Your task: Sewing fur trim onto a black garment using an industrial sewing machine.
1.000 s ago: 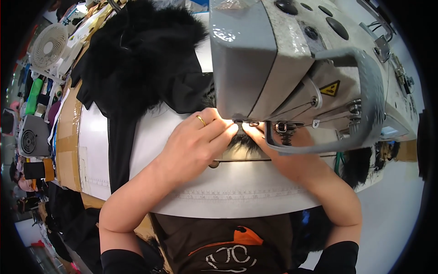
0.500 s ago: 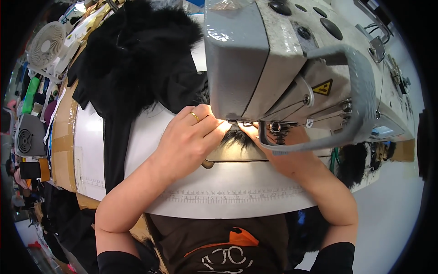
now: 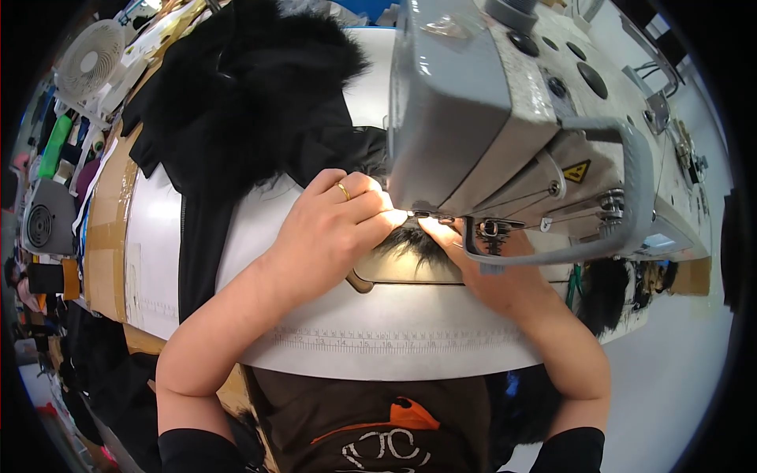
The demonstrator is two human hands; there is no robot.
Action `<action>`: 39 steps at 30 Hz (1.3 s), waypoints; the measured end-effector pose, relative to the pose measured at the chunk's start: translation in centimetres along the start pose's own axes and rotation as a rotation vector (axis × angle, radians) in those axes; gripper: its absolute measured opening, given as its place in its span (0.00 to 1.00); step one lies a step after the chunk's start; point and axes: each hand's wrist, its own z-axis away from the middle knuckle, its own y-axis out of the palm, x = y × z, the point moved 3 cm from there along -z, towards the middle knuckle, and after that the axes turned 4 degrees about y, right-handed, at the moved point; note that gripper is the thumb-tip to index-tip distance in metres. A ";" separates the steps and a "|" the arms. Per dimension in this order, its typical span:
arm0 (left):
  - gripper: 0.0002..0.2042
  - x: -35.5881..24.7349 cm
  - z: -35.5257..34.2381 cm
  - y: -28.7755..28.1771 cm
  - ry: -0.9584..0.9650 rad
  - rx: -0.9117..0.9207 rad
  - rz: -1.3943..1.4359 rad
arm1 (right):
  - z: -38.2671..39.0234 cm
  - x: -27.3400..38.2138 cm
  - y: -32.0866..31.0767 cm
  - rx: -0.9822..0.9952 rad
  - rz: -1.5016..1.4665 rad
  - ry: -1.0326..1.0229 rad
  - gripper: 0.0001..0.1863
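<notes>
Under the head of a grey sewing machine (image 3: pixel 453 118), a piece of black fur trim (image 3: pixel 408 243) lies in the lamp's bright light. My left hand (image 3: pixel 327 232), a gold ring on one finger, is closed with curled fingers pinching the fur beside the needle area. From the other side my right hand (image 3: pixel 497 276) holds its thumb and fingertips at the fur's edge. The machine's grey guard covers part of that hand. Beyond my left hand spreads a black garment (image 3: pixel 236 118) with a fluffy fur part, its cloth reaching toward the machine head.
A ruler scale (image 3: pixel 371 340) runs along the white table's near edge. Cardboard (image 3: pixel 106 244) with tape borders the left side. A white fan (image 3: pixel 91 63) stands far left. Black fur (image 3: pixel 607 296) and green-handled scissors (image 3: pixel 575 285) are right of my right hand.
The whole view has shifted slightly, putting the machine further right in the picture. Both hands keep nearly the same place by the needle, still on the fur.
</notes>
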 end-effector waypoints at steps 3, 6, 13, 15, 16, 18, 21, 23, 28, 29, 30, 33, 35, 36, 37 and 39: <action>0.10 0.8 -0.1 0.4 0.003 0.013 0.057 | 0.6 -0.3 0.4 0.035 -0.040 0.029 0.21; 0.09 1.0 0.0 0.3 0.028 0.023 0.055 | 0.9 -0.7 0.8 0.155 -0.010 0.076 0.23; 0.10 1.3 0.0 0.8 0.055 0.065 -0.024 | 1.6 -1.6 2.0 0.122 0.129 0.125 0.25; 0.10 1.0 0.1 0.6 0.053 0.057 -0.018 | 1.3 -1.7 1.7 0.110 0.078 0.103 0.25; 0.10 0.8 0.1 0.6 0.052 0.045 -0.008 | 1.3 -1.6 1.6 0.103 0.032 0.083 0.25; 0.10 0.7 0.0 0.5 0.056 0.039 -0.008 | 1.8 -2.0 2.2 0.125 0.088 0.118 0.25; 0.10 0.7 0.0 0.5 0.060 0.047 -0.017 | 2.5 -2.7 3.2 0.153 0.104 0.189 0.23; 0.10 0.6 -0.1 0.5 0.062 0.066 -0.023 | 2.5 -2.8 3.3 0.159 0.060 0.230 0.21; 0.07 0.4 -0.2 0.3 0.053 0.005 -0.037 | 1.6 -2.0 2.4 0.037 0.043 0.184 0.12; 0.07 0.5 -0.2 0.3 0.058 0.008 -0.035 | 1.5 -2.1 2.2 0.035 0.041 0.189 0.12; 0.07 0.8 -0.3 0.2 0.046 0.030 -0.040 | 1.5 -2.2 1.7 -0.011 0.003 0.134 0.12; 0.07 1.1 -0.5 0.3 0.033 0.056 -0.040 | 1.3 -2.9 1.2 0.081 -0.058 0.176 0.09; 0.07 0.9 -0.6 0.3 0.033 0.062 -0.043 | 0.9 -2.7 0.5 0.212 -0.085 0.269 0.06; 0.08 0.1 -0.4 0.4 0.064 0.079 -0.030 | 0.6 -2.0 -0.5 0.278 -0.051 0.248 0.11; 0.09 -0.7 -0.4 0.5 0.097 0.095 -0.013 | 0.4 -1.5 -1.1 0.346 -0.016 0.231 0.17; 0.09 -1.0 -0.4 0.7 0.084 0.145 -0.003 | -0.2 -0.7 -1.5 0.237 -0.109 0.076 0.18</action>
